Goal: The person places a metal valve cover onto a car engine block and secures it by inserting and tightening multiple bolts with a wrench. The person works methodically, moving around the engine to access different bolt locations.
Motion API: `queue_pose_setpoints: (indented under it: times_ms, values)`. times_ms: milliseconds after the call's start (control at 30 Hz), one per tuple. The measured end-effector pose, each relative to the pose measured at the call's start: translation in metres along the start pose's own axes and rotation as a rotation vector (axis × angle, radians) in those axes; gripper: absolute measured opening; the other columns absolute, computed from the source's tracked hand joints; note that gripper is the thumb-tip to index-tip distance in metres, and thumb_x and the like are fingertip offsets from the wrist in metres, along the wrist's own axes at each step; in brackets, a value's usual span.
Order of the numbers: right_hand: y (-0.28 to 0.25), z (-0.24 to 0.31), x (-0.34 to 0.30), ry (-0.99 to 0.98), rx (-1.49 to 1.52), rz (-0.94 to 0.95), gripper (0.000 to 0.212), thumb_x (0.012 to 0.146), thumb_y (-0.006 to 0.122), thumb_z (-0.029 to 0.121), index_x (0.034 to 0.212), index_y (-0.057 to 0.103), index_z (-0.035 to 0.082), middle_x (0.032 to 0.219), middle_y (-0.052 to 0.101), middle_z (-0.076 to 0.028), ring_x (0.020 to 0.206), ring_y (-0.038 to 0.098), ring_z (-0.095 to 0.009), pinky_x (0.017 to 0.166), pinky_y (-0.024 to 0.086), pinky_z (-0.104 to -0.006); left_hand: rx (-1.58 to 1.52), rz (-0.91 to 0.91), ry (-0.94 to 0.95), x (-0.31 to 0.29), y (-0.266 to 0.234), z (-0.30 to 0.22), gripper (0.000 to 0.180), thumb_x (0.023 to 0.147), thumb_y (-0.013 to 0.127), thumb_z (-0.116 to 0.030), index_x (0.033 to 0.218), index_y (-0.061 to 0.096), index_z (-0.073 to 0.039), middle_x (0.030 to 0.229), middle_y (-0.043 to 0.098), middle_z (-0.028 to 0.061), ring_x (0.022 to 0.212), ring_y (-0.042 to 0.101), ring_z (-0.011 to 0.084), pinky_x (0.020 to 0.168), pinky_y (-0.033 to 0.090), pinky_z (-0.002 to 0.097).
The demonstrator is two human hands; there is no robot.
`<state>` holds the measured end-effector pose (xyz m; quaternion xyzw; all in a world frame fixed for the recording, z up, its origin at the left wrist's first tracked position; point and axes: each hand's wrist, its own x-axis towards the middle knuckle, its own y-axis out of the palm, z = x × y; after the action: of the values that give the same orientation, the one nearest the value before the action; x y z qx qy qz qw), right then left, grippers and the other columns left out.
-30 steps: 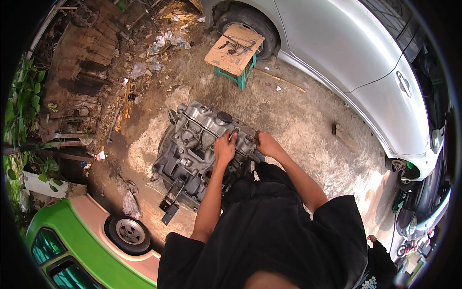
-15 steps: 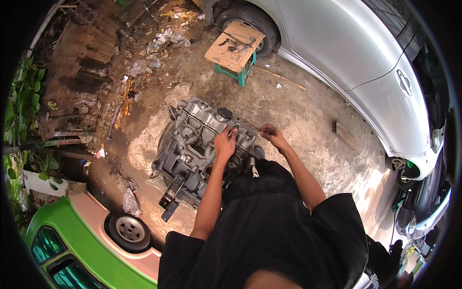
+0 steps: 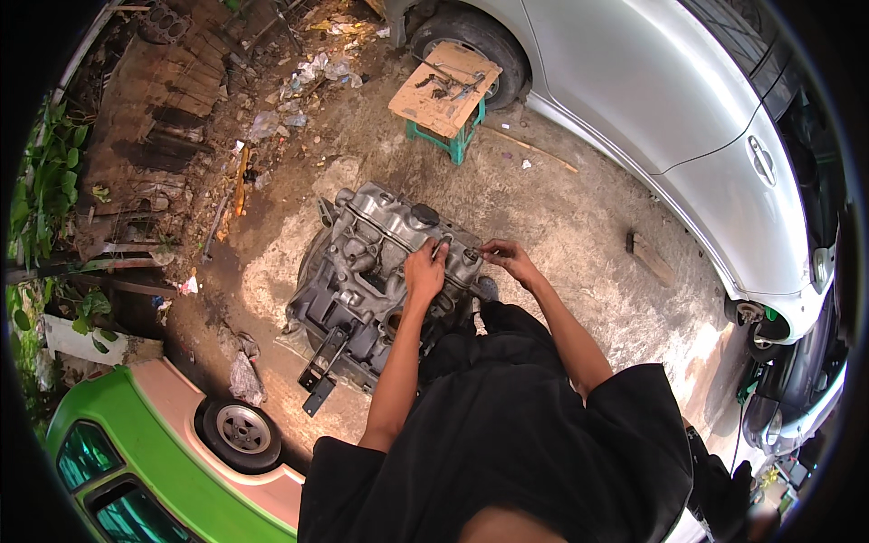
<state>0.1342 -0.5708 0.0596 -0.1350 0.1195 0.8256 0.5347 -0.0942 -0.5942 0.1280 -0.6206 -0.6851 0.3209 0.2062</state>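
Note:
A grey metal car engine [image 3: 362, 262] lies on the ground in front of me, its ribbed valve cover with a round black cap [image 3: 423, 215] facing up. My left hand [image 3: 424, 271] rests on the near right part of the cover. Its thumb and fingers close on something small and dark that I cannot make out. Just off the engine's right end, my right hand [image 3: 512, 260] holds its fingertips pinched together beside the cover's edge. Whatever lies between those fingertips is too small to name.
Beyond the engine, a green stool [image 3: 450, 145] bears a board [image 3: 433, 107] with several tools, beside a silver car [image 3: 625, 90]. A wooden block [image 3: 652, 258] lies right. A green and pink car [image 3: 163, 425] stands near left; litter [image 3: 312, 72] and planks [image 3: 154, 100] lie far left.
My right hand has shifted slightly, its fingertips now a little lower and nearer the engine's end. My left hand stays at the same spot on the cover.

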Motion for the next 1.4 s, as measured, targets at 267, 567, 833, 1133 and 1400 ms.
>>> queue_pose_setpoints:
  times_ms: [267,567,833,1133,1400]
  values:
    - [0.000,0.005,-0.006,0.020,-0.092,0.005,0.021,0.089,0.071,0.015,0.105,0.071,0.001,0.102,0.069,-0.005,0.093,0.061,-0.014,0.082,0.048,-0.0315,-0.018,-0.010,0.009,0.001,0.002,0.002,0.036,0.093,0.059,-0.034,0.106,0.064,-0.002,0.077,0.064,0.0253,0.079,0.062,0.0464,0.070,0.046,0.0516]
    - [0.004,-0.001,-0.007,-0.128,-0.139,-0.098,0.024,0.090,0.070,0.015,0.109,0.071,0.001,0.105,0.070,-0.010,0.099,0.062,-0.018,0.086,0.048,-0.0328,-0.012,-0.010,0.017,0.001,0.002,0.003,0.036,0.093,0.058,-0.034,0.106,0.065,-0.001,0.074,0.064,0.0253,0.075,0.062,0.0450,0.068,0.046,0.0505]
    - [0.014,-0.007,-0.014,-0.178,-0.112,-0.139,0.025,0.091,0.065,0.006,0.115,0.070,0.001,0.095,0.066,-0.010,0.090,0.060,-0.017,0.083,0.047,-0.0305,-0.007,-0.030,0.028,-0.001,0.001,0.000,0.036,0.093,0.057,-0.034,0.104,0.065,-0.001,0.072,0.063,0.0256,0.074,0.062,0.0455,0.067,0.046,0.0509]
    - [0.021,-0.008,-0.023,-0.174,-0.153,-0.152,0.030,0.093,0.062,0.003,0.122,0.067,0.005,0.090,0.060,-0.007,0.086,0.053,-0.015,0.076,0.043,-0.0298,-0.021,-0.046,0.058,0.000,0.001,0.000,0.034,0.093,0.057,-0.034,0.099,0.064,-0.001,0.071,0.062,0.0256,0.074,0.061,0.0468,0.066,0.045,0.0521]
    - [0.017,0.027,-0.033,-0.269,-0.689,-0.043,0.033,0.088,0.059,0.003,0.120,0.066,0.003,0.093,0.060,-0.019,0.084,0.059,-0.033,0.077,0.049,-0.0396,-0.007,0.000,-0.010,0.001,0.000,-0.001,0.039,0.093,0.058,-0.035,0.110,0.065,0.000,0.071,0.062,0.0259,0.072,0.062,0.0450,0.066,0.045,0.0505]
